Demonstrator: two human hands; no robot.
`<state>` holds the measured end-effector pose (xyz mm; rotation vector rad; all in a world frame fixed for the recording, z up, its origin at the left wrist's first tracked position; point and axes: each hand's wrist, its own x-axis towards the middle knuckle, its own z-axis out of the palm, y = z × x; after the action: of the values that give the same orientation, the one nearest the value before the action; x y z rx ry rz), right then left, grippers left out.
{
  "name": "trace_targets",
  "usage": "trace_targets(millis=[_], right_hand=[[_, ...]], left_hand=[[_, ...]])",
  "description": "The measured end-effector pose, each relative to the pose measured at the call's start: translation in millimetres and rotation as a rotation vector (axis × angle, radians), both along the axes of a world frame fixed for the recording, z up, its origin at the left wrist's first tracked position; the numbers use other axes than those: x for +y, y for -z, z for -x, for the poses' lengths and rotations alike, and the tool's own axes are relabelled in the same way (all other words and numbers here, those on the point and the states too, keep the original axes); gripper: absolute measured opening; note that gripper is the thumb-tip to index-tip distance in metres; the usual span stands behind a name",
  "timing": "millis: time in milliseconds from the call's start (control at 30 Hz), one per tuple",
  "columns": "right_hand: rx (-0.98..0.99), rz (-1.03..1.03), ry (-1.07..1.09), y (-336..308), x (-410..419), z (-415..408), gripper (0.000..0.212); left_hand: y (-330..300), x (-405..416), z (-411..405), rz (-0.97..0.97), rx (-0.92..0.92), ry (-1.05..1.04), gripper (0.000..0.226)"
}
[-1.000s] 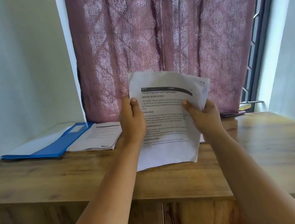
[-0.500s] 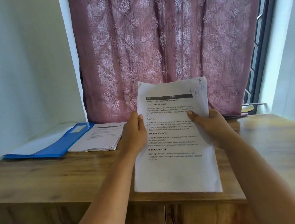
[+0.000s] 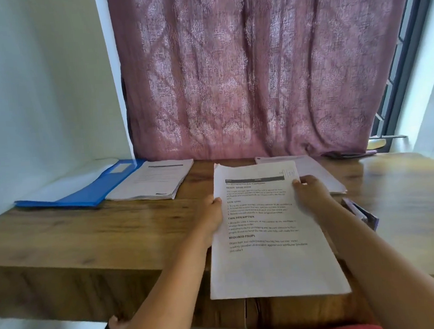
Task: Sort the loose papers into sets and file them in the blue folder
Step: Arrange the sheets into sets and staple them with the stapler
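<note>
A printed paper sheet is held nearly flat over the table's front edge. My left hand grips its left edge and my right hand pinches its right edge near the top. The blue folder lies open at the back left of the wooden table. A stack of printed papers lies right beside the folder. Another pile of loose papers lies behind the held sheet, partly hidden by it and by my right hand.
A mauve curtain hangs behind the table, with a window frame to its right. A small purple-and-white object lies on the table beside my right forearm. A white wall stands at the left.
The sheet went from upright in front of me to lowered and nearly flat, close to the table. Both hands came down with it and still hold its edges.
</note>
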<state>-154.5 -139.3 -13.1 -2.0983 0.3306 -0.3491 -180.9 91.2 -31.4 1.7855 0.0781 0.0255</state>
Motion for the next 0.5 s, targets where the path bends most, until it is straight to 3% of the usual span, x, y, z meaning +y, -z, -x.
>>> trace_targets(millis=[233,333,500], right_hand=[[0.034,0.002,-0.015,19,-5,-2,0.035],[0.009,-0.021,-0.024,20,-3,2,0.033],[-0.053,-0.049,0.000,24,-3,5,0.029]], left_hand=[[-23,22,-19,-0.121,0.199,0.180,0.027],[-32,25,-48,-0.119,0.129,0.126,0.037],[-28,9,-75,-0.107,-0.006,-0.005,0.025]])
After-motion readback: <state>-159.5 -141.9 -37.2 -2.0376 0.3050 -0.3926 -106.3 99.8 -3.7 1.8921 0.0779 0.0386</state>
